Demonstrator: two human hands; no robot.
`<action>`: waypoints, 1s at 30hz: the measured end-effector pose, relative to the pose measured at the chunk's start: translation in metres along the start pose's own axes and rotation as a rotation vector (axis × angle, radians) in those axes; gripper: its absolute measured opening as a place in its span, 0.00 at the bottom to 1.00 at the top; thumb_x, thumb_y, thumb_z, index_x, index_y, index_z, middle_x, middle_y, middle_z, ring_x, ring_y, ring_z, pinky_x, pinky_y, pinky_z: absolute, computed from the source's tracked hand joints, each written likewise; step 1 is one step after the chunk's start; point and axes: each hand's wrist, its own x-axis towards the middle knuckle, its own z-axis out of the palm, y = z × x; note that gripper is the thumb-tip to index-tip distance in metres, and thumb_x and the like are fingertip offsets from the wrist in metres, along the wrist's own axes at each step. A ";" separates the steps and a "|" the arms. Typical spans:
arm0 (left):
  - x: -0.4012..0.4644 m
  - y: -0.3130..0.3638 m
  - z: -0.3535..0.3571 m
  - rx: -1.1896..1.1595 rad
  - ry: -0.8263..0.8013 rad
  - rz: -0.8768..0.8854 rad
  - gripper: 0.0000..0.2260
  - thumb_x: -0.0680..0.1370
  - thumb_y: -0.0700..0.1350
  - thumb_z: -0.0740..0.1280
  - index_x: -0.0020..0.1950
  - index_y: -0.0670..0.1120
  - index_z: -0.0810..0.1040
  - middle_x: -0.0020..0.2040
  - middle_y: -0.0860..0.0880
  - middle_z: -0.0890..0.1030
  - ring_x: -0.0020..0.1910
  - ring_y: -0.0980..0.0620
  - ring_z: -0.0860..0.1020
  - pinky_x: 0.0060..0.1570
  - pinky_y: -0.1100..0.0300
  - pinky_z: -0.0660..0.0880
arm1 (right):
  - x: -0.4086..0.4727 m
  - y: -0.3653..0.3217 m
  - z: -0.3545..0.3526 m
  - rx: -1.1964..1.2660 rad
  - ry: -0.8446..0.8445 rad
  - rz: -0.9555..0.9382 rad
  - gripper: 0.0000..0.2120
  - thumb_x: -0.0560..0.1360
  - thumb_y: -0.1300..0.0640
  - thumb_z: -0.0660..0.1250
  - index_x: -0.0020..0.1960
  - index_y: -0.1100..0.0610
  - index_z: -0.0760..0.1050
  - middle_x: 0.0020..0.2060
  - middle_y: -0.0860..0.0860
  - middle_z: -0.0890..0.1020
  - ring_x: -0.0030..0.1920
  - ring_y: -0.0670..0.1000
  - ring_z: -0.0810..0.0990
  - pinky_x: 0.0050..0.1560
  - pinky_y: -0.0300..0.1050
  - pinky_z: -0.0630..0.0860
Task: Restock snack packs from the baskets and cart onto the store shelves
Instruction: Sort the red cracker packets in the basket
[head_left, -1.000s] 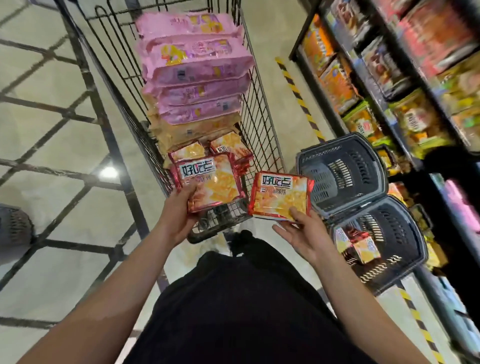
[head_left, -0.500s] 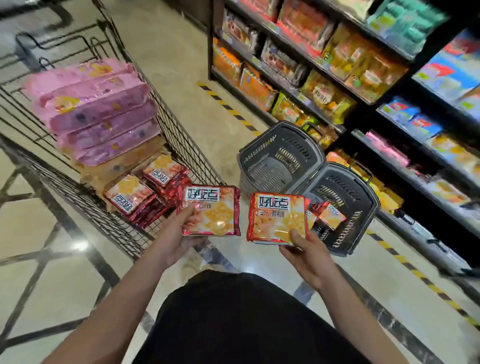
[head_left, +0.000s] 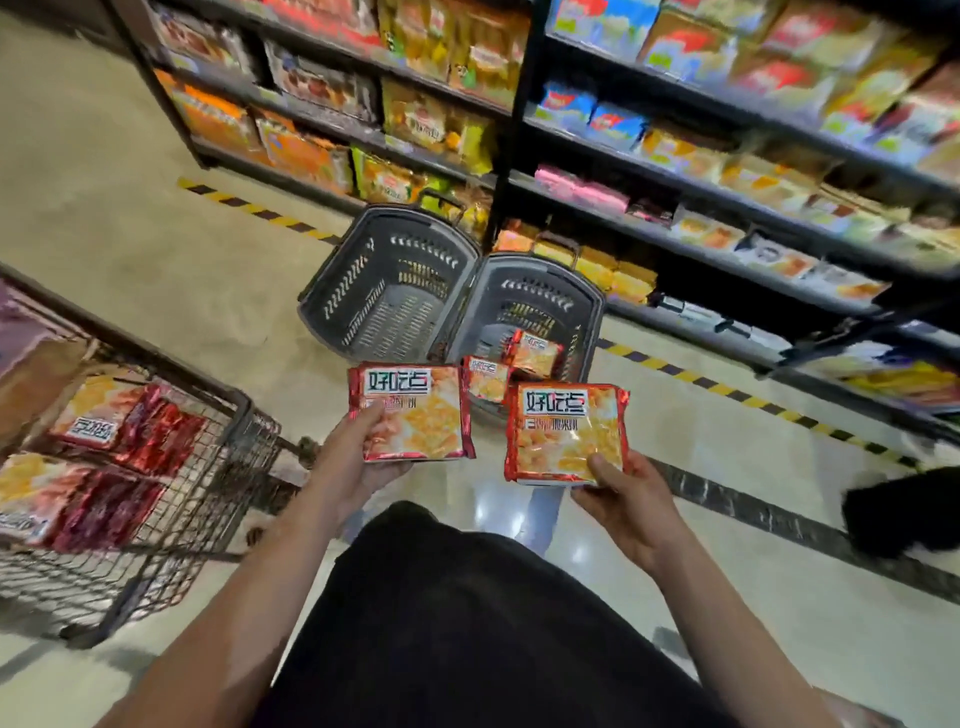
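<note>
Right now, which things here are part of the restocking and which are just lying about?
Part of the job:
left hand and its snack pack
right hand and its snack pack
packs in the right basket
cart
shelves

Just there:
empty left basket
striped floor tape

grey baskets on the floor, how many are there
2. The left basket looks empty; the right basket, side by side with it by the shelves, holds two snack packs.

Glossy foil-like snack packs (head_left: 410, 413) are catching light above a polished, reflective floor (head_left: 156, 260); beside them, matt grey plastic baskets (head_left: 332, 291) and a wire-metal cart (head_left: 218, 467).
</note>
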 end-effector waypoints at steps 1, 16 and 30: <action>0.003 -0.002 0.011 0.027 -0.010 -0.012 0.11 0.83 0.51 0.65 0.61 0.46 0.79 0.53 0.43 0.86 0.44 0.46 0.87 0.36 0.53 0.83 | 0.003 0.001 -0.008 0.026 0.025 0.004 0.25 0.75 0.58 0.73 0.69 0.62 0.73 0.61 0.60 0.84 0.59 0.60 0.85 0.57 0.56 0.82; 0.143 0.042 0.114 0.384 -0.003 -0.184 0.14 0.81 0.53 0.68 0.64 0.47 0.78 0.54 0.44 0.87 0.55 0.42 0.84 0.55 0.44 0.81 | 0.124 -0.050 -0.022 0.194 0.230 0.178 0.13 0.81 0.61 0.69 0.65 0.61 0.78 0.57 0.58 0.86 0.56 0.57 0.86 0.54 0.51 0.82; 0.347 0.042 0.142 0.723 0.069 -0.327 0.09 0.80 0.52 0.72 0.58 0.51 0.79 0.48 0.50 0.85 0.49 0.47 0.81 0.46 0.53 0.74 | 0.336 -0.076 0.018 0.148 0.405 0.355 0.07 0.80 0.61 0.71 0.57 0.58 0.79 0.50 0.56 0.87 0.43 0.54 0.87 0.39 0.47 0.83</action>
